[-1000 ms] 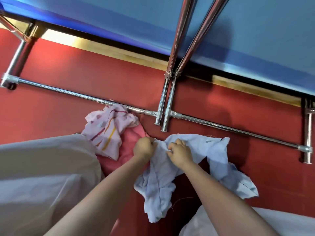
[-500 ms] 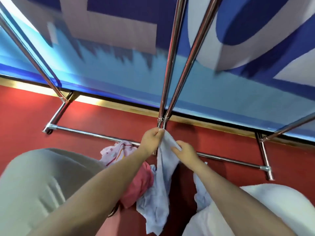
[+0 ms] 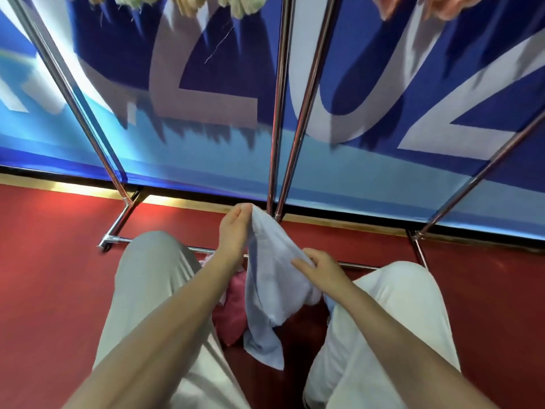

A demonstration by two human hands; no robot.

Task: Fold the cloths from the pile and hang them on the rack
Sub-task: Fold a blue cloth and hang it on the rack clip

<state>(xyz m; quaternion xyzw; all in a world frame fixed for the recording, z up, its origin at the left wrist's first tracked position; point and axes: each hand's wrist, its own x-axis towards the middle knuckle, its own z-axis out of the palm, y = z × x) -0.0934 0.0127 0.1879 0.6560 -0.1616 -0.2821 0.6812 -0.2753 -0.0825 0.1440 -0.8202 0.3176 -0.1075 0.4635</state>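
**Pale blue cloth lifted clear of pile; fold not yet made**

Your left hand pinches the top edge of the pale blue cloth between thumb and fingertips, raised high so the fabric hangs freely. Your right hand grips the same cloth lower, fingers curled round a gathered edge, apparently to find a corner and spread the piece for folding. The cloth hangs between your knees above the red floor, its tail trailing low. The remaining pile, pink pieces, lies on the floor just behind it, near the rack's lower rail. The rack stands ahead, its uprights rising past the blue banner; cloths already hung show at the top edge. Hanging remains outstanding.
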